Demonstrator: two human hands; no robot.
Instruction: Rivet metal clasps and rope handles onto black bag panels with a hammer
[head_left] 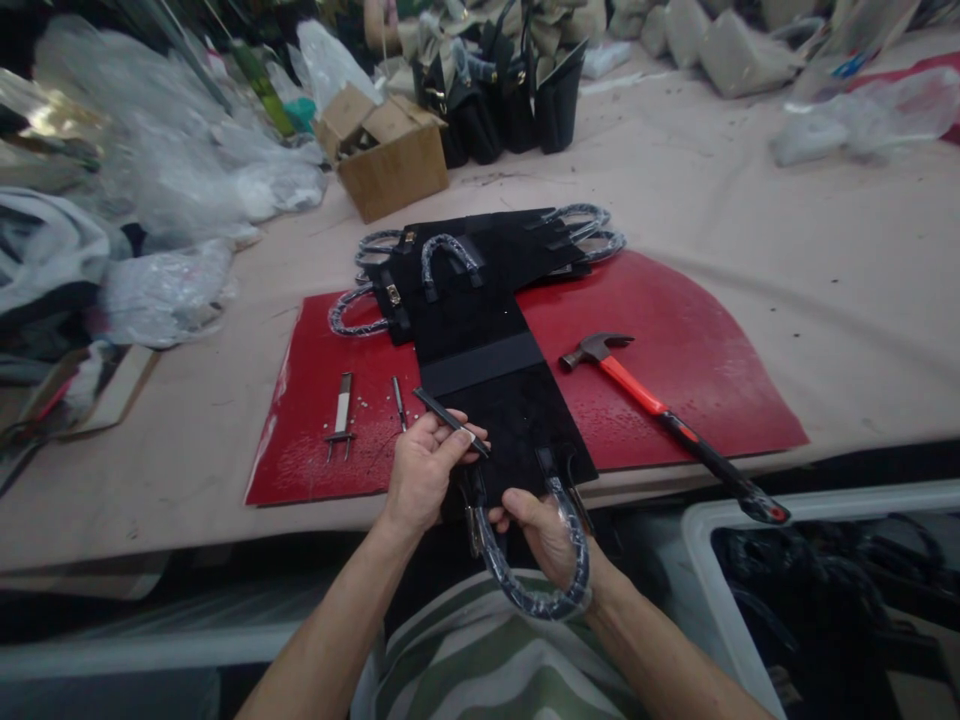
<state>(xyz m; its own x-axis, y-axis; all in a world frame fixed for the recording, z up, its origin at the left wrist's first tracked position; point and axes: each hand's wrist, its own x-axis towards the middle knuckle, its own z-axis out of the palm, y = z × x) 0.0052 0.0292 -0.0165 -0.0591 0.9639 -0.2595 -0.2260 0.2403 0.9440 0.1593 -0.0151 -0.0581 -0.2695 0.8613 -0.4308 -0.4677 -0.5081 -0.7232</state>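
Between the thumb and fingers of my left hand (421, 468) is a narrow, flat black strip (439, 408), tilted above the black bag panel (529, 400). My right hand (546, 530) is closed on the near edge of that panel, inside the loop of its plastic-wrapped handle (501, 580). The panel lies lengthwise on a red board (660, 320), with metal fittings beside the handle ends. Beyond it are stacked more black panels (502, 245) with wrapped handles. Part of my right hand's fingers is hidden under the panel.
A claw hammer (637, 390) with an orange and black handle lies to the right. On the left are a pronged metal tool (343, 415) and a thin punch-like rod (399, 400). Farther back stand a cardboard box (397, 165) and black bags (551, 105). A white-rimmed bin (720, 580) sits below right.
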